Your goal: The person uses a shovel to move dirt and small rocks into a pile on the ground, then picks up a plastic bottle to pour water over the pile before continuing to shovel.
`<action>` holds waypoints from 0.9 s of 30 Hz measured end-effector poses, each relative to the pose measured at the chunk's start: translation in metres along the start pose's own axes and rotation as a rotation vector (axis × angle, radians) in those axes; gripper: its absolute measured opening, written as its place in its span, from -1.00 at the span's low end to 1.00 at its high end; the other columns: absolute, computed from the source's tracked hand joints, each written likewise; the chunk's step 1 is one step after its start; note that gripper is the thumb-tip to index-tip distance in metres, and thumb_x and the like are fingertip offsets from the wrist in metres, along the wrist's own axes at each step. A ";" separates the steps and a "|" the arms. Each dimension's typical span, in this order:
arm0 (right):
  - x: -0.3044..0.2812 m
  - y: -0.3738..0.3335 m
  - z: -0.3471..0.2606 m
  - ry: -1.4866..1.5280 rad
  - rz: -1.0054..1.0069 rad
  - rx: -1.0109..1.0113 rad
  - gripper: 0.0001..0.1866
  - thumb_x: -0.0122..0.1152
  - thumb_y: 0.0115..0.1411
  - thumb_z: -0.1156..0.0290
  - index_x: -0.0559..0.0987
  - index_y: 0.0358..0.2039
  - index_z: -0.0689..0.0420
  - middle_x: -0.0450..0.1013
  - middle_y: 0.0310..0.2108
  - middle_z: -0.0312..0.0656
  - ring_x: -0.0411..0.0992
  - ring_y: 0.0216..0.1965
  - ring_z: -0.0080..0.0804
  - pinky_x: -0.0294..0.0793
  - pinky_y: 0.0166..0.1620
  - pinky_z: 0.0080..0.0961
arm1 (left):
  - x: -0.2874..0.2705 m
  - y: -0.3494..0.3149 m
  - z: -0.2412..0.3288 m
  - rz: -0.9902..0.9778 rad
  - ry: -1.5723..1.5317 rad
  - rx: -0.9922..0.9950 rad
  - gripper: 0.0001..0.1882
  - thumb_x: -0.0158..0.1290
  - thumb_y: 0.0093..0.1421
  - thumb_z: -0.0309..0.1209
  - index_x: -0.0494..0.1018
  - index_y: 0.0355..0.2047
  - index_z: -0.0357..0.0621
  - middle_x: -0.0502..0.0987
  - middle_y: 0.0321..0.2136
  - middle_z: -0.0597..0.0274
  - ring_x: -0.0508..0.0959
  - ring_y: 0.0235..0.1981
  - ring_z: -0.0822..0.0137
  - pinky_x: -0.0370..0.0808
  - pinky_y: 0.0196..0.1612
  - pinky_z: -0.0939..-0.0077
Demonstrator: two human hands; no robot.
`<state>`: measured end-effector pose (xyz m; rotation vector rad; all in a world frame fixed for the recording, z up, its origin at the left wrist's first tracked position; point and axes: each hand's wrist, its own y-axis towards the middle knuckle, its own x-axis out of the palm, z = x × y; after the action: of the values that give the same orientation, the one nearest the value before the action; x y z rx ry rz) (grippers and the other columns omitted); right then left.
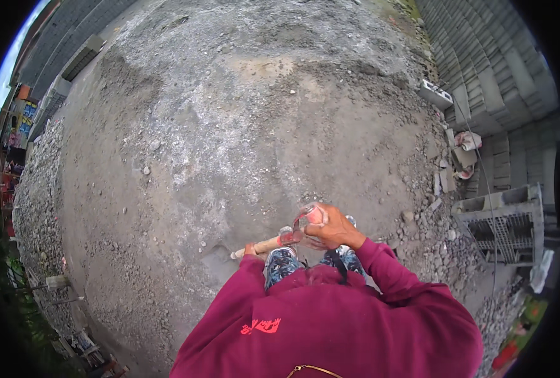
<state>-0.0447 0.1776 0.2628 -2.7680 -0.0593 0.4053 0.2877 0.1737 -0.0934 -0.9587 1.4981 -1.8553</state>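
Observation:
Both my hands hold a shovel, its pale wooden shaft [264, 246] slanting across in front of my legs. My left hand [249, 250], mostly hidden by its sleeve, is closed round the shaft's lower left part. My right hand [333, 228] is closed at the upper end, on a worn red grip [300, 225]. Beyond my left hand, a grey, flat shape that looks like the blade [217, 257] lies against the ground; its outline blends with the soil. Maroon sleeves cover both arms, and my patterned trouser legs [282, 263] show below the shaft.
Grey gravelly ground [229, 138] spreads ahead. Stacked concrete blocks [488, 63] line the right side, with a loose block [435, 94], a crumpled bag [467, 140] and a grey slatted crate or pallet [503, 225] beside them. A cable [481, 170] runs down there. Block walls stand at far left.

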 end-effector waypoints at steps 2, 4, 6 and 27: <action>-0.057 -0.060 0.014 0.076 0.156 0.105 -0.54 0.25 -0.13 0.25 0.48 -0.19 0.18 0.48 -0.43 -0.12 0.44 -0.39 -0.34 0.41 -0.29 -0.41 | 0.057 0.010 -0.082 -0.186 0.262 -0.256 -0.63 -0.01 0.05 -0.36 0.24 -0.15 -0.24 0.42 -0.27 0.00 0.47 -0.20 -0.01 0.44 -0.07 -0.04; -0.100 -0.136 0.032 0.318 0.334 0.256 -0.52 0.23 -0.12 0.41 0.46 -0.12 0.23 0.48 -0.44 -0.15 0.43 -0.44 -0.46 0.42 -0.31 -0.50 | 0.124 -0.017 -0.177 -0.200 0.608 -0.240 -0.65 0.03 0.03 -0.36 0.26 -0.21 -0.27 0.44 -0.36 0.01 0.50 -0.30 0.01 0.48 -0.12 0.02; -0.105 -0.195 0.049 0.583 0.617 0.328 -0.51 0.18 -0.12 0.56 0.42 -0.08 0.28 0.47 -0.51 -0.17 0.41 -0.53 -0.52 0.42 -0.37 -0.58 | 0.183 -0.025 -0.251 -0.276 0.872 -0.237 -0.67 0.07 0.03 -0.34 0.28 -0.24 -0.25 0.45 -0.41 0.05 0.51 -0.37 0.04 0.51 -0.19 0.05; -0.383 -0.145 0.473 2.000 1.822 0.376 -0.85 0.04 0.02 0.31 0.32 -0.58 0.04 0.19 -0.76 -0.35 0.19 -0.77 -0.45 0.29 -0.65 -0.44 | 0.441 0.125 -0.867 -0.252 1.892 -0.158 -0.69 0.05 0.07 -0.32 0.30 -0.30 -0.31 0.44 -0.53 0.09 0.52 -0.58 0.21 0.55 -0.59 0.28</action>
<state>-0.5454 0.4344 -0.0102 -0.8672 2.3045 -1.6525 -0.6746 0.2952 -0.2385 1.1733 2.3837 -2.9084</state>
